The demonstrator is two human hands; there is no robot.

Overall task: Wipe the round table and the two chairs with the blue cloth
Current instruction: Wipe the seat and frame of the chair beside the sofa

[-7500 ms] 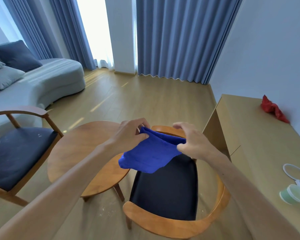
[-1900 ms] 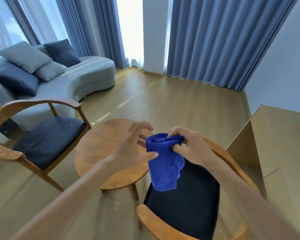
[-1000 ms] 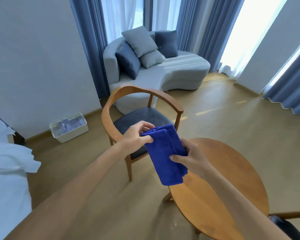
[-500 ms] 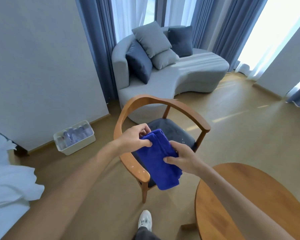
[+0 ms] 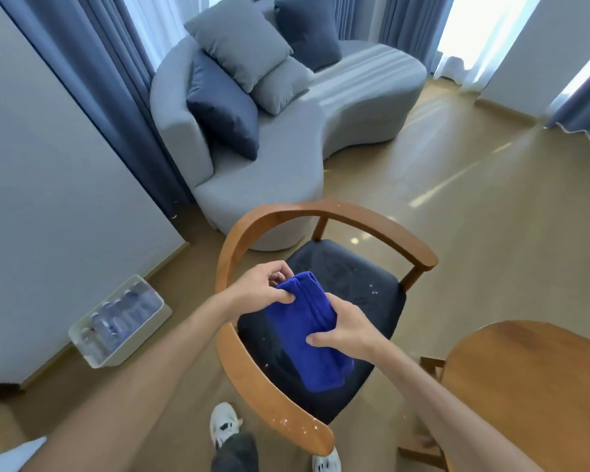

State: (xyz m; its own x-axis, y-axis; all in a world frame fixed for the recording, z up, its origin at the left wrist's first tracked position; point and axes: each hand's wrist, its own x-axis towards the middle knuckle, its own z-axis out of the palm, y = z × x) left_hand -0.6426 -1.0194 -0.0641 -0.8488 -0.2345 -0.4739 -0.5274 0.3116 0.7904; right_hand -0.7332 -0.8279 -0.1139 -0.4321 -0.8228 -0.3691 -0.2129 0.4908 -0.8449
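Blue cloth [image 5: 310, 330] hung folded, pinched by your left hand [image 5: 263, 288] and right hand [image 5: 346, 330] above the chair [image 5: 273, 383]; wiping might have scattered its white specks floorward.

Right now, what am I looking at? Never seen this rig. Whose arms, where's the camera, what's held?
There is no machine here: a person wears one wide-angle camera on the head, looking forward and down, so the two bare arms are their own. The left hand and the right hand both grip a folded blue cloth, held above the dark seat of a wooden chair. Pale specks dot the seat and the near armrest. The edge of the round table shows at lower right, with nothing on the visible part. Behind are a grey sofa and a box of bottles on the floor.
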